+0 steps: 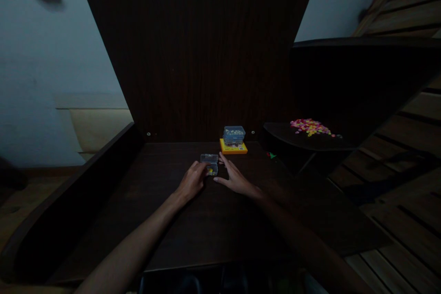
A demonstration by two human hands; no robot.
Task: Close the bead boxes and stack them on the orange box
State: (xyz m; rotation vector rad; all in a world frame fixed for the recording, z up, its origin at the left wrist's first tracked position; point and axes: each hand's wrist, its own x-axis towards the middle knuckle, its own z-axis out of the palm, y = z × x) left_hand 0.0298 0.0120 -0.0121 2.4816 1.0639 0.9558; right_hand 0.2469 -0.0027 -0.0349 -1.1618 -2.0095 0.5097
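A small clear plastic box (pixel 214 166) lies on the dark table with its hinged lid (pixel 209 158) raised at the back. Inside is a small yellow piece (pixel 210 172), too small to name. My left hand (pixel 193 181) reaches over the box's left side, fingers bent together and tips down in it; what they pinch, if anything, is hidden. My right hand (pixel 235 179) rests at the box's right side, fingers stretched out and thumb apart, with nothing held.
Behind the box, clear containers with small pale pieces (pixel 234 133) are stacked on a yellow box (pixel 233 147). Colourful small pieces (pixel 312 127) lie heaped on a dark shelf (pixel 285 134) at right. A small green and red item (pixel 271 155) lies below it. A raised side board (pixel 79 183) bounds the left.
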